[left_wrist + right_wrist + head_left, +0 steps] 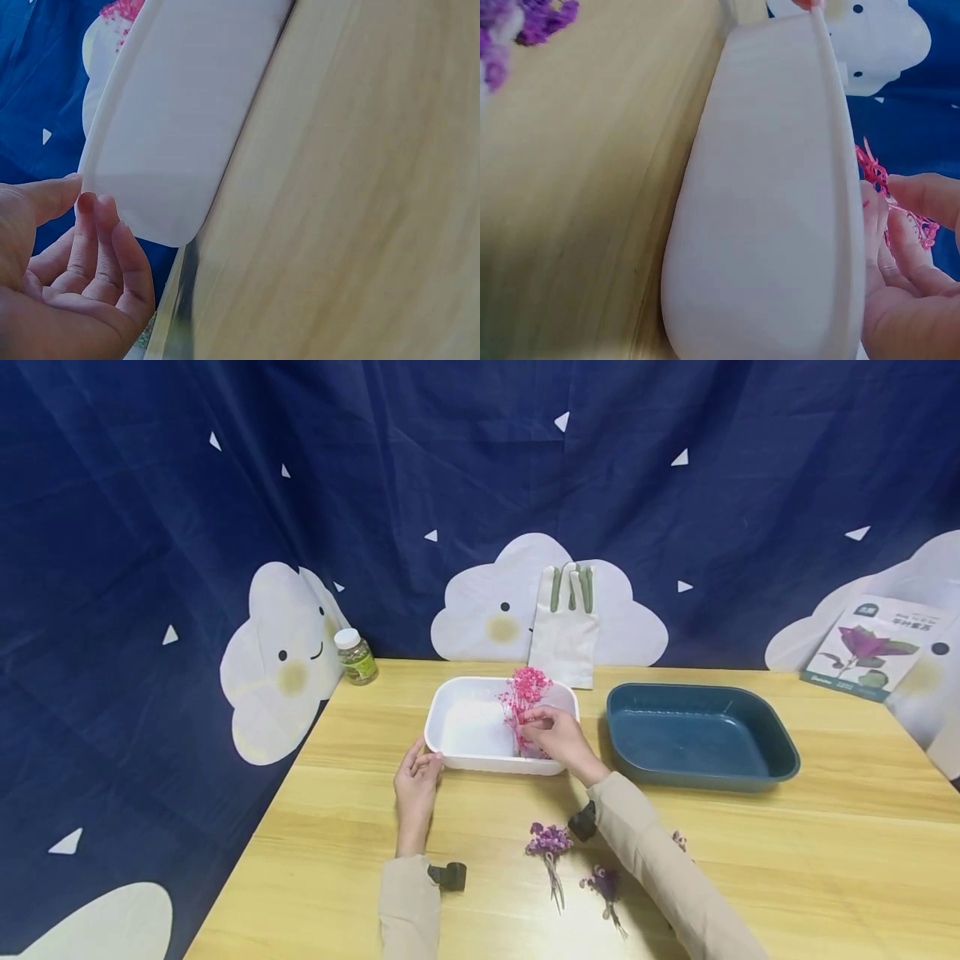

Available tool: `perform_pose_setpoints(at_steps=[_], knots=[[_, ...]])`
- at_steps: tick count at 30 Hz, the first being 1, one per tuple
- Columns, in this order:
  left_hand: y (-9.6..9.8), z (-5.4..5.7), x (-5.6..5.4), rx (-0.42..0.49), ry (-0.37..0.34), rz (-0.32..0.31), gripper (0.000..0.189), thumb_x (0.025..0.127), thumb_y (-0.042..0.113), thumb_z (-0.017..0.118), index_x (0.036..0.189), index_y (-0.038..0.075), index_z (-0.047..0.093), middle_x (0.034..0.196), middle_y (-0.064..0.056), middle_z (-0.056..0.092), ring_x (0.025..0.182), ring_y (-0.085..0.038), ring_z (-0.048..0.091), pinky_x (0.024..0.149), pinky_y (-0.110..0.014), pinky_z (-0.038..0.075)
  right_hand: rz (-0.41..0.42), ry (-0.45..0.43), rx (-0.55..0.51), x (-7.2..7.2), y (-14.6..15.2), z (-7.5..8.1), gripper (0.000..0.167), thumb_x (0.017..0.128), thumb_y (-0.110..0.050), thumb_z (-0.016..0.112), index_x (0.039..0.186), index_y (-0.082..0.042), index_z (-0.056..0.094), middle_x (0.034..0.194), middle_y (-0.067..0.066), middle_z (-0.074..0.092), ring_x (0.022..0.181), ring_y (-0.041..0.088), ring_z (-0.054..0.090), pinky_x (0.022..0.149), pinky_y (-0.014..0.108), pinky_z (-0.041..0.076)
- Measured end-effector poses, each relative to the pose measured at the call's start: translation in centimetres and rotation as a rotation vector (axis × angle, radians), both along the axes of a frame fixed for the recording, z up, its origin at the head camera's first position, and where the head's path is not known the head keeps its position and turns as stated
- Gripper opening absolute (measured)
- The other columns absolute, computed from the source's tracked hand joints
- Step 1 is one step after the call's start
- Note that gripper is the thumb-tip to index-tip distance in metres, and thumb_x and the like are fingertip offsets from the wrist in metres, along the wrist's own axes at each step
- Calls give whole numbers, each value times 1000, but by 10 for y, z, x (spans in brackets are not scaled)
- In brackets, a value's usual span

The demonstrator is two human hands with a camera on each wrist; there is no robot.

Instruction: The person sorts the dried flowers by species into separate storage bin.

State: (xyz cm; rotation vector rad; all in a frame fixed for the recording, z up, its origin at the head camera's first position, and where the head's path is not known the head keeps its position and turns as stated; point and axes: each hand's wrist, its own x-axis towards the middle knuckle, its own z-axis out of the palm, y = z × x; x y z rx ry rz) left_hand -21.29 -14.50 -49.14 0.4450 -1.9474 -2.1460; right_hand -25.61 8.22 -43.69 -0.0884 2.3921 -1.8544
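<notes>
My right hand reaches over the right half of a white rectangular basin and pinches the stems of a bunch of pink dried flowers. In the right wrist view the thumb and fingers close on thin pink sprigs behind the basin's wall. My left hand grips the basin's front left corner. In the left wrist view its thumb is at the rim and its bent fingers lie against the outer wall. The flower bunch stands upright, its stem ends low inside the basin.
A dark blue basin stands to the right. Purple flower bunches lie in front, one beside my right sleeve. Behind are a white glove pair, a lidded jar and a flower-printed packet against the blue curtain.
</notes>
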Motion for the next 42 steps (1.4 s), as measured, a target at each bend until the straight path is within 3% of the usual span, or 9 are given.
perform_pose_setpoints(at_steps=[6,14,19,23,31,42], knots=[[1,-1,1,3,-2,-2,53,92,5,63,142,3,46,87,8,59,78,-4,61,73,-13,55,14,-4,14,-7,-3,-5,27,88,-1,63,112,10,62,104,28,68,80,19,71,76,31,61],[2,-2,1,18,14,5,53,91,3,62,141,0,46,83,9,59,73,-1,60,68,-12,53,38,-37,62,-10,-5,-7,27,87,-1,68,113,6,67,103,24,70,78,15,70,71,24,60],[2,-3,0,6,15,6,53,90,3,62,141,1,47,83,9,59,73,-1,60,67,-12,53,36,16,146,-7,-3,-6,25,86,-5,70,110,2,71,109,20,71,90,19,69,73,20,54],[2,-3,0,14,19,6,53,90,3,63,141,2,47,84,9,59,74,-1,60,68,-12,53,54,64,179,-2,0,-4,25,88,-5,67,111,2,70,111,20,71,97,28,69,77,26,57],[2,0,1,-2,15,-2,52,91,5,63,141,3,47,89,6,59,78,-3,61,73,-13,55,15,98,164,17,12,4,27,89,-7,67,115,2,69,116,18,70,106,32,67,91,37,56],[-1,-2,2,2,14,-18,53,92,6,62,143,2,45,91,2,60,80,-3,61,79,-14,56,-93,162,189,59,53,1,26,89,-9,68,113,1,69,113,17,71,98,25,69,83,24,57]])
